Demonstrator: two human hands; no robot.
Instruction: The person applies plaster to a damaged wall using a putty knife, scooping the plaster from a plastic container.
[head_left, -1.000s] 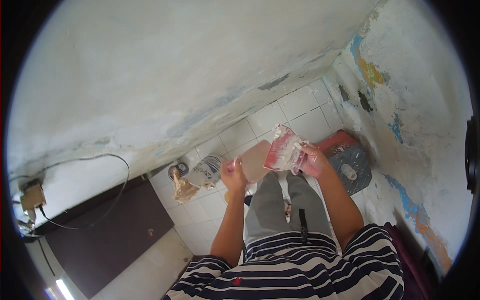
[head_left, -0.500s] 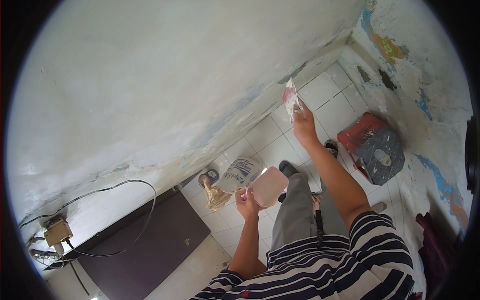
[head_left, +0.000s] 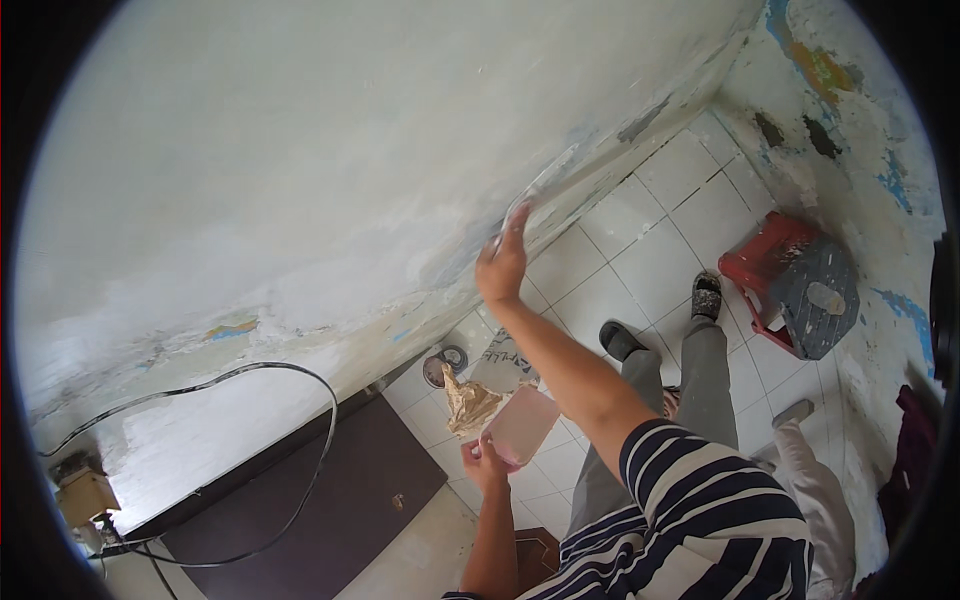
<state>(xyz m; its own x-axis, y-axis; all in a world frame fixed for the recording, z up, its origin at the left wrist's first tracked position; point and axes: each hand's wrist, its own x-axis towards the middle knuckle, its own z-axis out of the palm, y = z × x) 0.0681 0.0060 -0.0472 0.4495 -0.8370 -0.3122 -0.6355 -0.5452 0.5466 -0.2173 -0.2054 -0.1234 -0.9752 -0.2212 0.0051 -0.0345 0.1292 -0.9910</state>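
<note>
My right hand [head_left: 503, 262] is closed on a flat putty spreader [head_left: 553, 172], pressed edge-on along the lower part of the pale plastered wall [head_left: 300, 150]. The hand hides much of the spreader, and motion blurs it a little. Low in front of me, my left hand [head_left: 485, 464] grips a shallow pink plastic tray [head_left: 524, 425] by its near edge. Beyond the tray, a crumpled brown paper bag [head_left: 468, 402] lies beside a white printed sack or bucket [head_left: 500, 362], partly covered by the tray and my arm.
A red and grey plastic step stool [head_left: 795, 280], spattered with white, stands by the peeling right wall. White tiles [head_left: 640, 245] cover the floor. At lower left, a dark panel [head_left: 310, 490] lies near a black cable [head_left: 325, 430] and a socket box [head_left: 85, 497]. A round tin [head_left: 440, 366] sits by the wall.
My right hand has swung left with the spreader from above the floor onto the wall. The left hand and tray have shifted slightly lower in view. My head view has turned somewhat.
</note>
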